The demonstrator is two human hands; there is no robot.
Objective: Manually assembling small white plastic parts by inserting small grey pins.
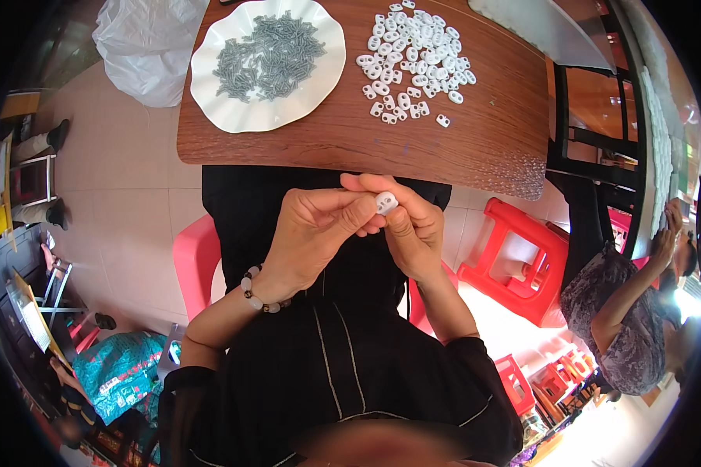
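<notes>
Your left fingers (357, 213) and right fingers (402, 223) pinch one small white rounded two-holed plastic piece (386, 203). Beyond fingers on brown wood-grain tabletop (483, 148): matching white pieces (431, 58); ahead-left, scalloped white plate (265, 117) of thin grey bits (284, 61).

Watching remotely, I see bracelet (255, 302) just behind left hand (319, 222): round whitish beads, some darker between. Black top (280, 381) below left hand and right hand (417, 233), short sleeves (463, 354) ending well behind them. Pale stitched lines (352, 358) down front. Black cloth (237, 194) over lap, beneath hands.
</notes>
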